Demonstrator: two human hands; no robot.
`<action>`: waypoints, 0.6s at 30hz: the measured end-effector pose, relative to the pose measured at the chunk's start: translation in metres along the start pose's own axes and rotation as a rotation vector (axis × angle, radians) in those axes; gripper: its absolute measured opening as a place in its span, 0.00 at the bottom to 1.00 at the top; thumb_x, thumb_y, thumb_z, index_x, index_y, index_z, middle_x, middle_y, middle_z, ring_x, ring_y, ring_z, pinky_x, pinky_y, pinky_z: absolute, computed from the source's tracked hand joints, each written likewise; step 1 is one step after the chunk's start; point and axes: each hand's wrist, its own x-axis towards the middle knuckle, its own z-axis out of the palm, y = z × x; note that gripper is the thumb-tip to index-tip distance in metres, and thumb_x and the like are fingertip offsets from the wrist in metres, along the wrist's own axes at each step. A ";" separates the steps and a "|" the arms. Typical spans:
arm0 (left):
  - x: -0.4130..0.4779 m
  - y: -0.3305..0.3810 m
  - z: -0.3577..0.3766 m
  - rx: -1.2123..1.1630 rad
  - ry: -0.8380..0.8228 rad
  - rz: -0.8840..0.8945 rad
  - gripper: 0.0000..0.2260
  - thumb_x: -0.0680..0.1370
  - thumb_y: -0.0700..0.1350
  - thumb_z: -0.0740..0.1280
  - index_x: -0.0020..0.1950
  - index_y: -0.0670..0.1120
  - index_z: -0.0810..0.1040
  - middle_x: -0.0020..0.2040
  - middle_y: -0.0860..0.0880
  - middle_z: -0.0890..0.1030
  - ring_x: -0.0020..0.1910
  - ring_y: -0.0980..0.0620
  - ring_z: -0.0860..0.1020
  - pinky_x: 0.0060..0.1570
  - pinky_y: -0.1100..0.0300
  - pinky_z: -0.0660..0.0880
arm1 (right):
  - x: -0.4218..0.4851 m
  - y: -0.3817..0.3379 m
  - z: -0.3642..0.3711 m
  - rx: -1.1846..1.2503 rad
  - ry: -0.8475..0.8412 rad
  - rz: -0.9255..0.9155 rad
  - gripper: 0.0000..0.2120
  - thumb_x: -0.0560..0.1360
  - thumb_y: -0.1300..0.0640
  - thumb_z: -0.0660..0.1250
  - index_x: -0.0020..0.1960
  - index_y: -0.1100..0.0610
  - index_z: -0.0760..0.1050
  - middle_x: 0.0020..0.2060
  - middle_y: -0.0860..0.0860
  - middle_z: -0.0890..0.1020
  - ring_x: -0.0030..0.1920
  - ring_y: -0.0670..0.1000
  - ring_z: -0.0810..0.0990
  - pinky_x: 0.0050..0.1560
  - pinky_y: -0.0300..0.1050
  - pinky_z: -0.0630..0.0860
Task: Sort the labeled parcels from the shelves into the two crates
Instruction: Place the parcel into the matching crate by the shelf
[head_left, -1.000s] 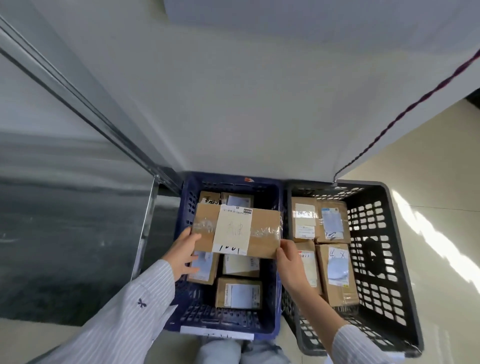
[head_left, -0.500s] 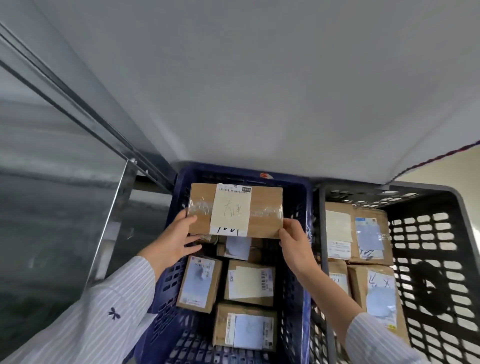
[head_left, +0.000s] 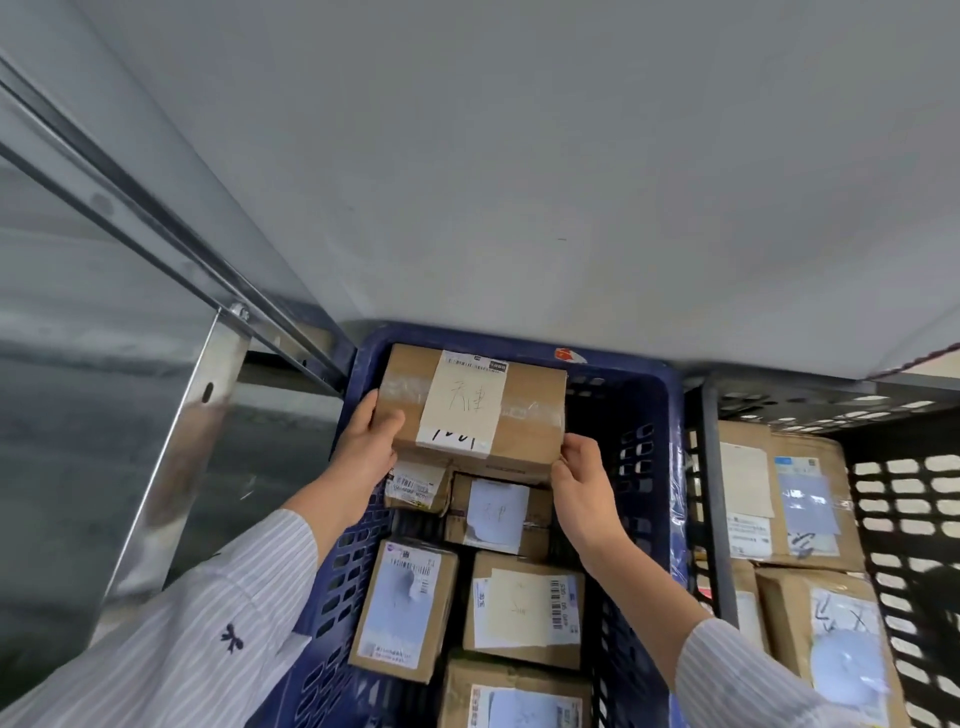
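Observation:
I hold a brown cardboard parcel (head_left: 524, 405) with a white handwritten label at the far end of the blue crate (head_left: 631, 415). My left hand (head_left: 371, 441) grips its left end and my right hand (head_left: 584, 473) grips its near right corner. The parcel sits low, over smaller labeled parcels (head_left: 498, 512); whether it rests on them I cannot tell. More parcels (head_left: 402, 608) lie nearer in the blue crate. The black crate (head_left: 914, 499) on the right holds several labeled parcels (head_left: 789, 499).
A grey shelf board (head_left: 519, 156) overhangs the far ends of both crates. A metal shelf rail and upright post (head_left: 192, 421) stand to the left of the blue crate. A dark red cord (head_left: 930, 353) shows at the right edge.
Both hands have carried the parcel from above the middle of the blue crate toward its far end and lower. The view has moved closer to the crates.

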 end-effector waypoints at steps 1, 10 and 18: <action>0.001 -0.003 0.001 0.023 0.015 0.013 0.25 0.81 0.45 0.60 0.76 0.57 0.55 0.76 0.51 0.59 0.69 0.45 0.67 0.70 0.52 0.64 | 0.000 0.002 0.001 -0.005 0.003 -0.006 0.17 0.82 0.62 0.53 0.70 0.55 0.62 0.62 0.49 0.73 0.57 0.45 0.72 0.53 0.35 0.67; -0.040 -0.027 0.026 0.537 0.235 0.475 0.29 0.80 0.41 0.59 0.78 0.52 0.51 0.78 0.53 0.49 0.76 0.52 0.48 0.74 0.55 0.50 | -0.004 -0.013 0.004 -0.645 0.073 -0.466 0.33 0.81 0.59 0.57 0.78 0.58 0.41 0.77 0.51 0.39 0.76 0.50 0.38 0.74 0.41 0.41; -0.025 -0.030 0.030 1.352 -0.060 0.485 0.30 0.83 0.52 0.51 0.72 0.57 0.30 0.72 0.55 0.26 0.72 0.51 0.28 0.71 0.53 0.33 | 0.009 -0.013 0.010 -1.253 -0.147 -0.517 0.37 0.80 0.58 0.58 0.73 0.49 0.32 0.72 0.48 0.32 0.73 0.55 0.31 0.72 0.51 0.39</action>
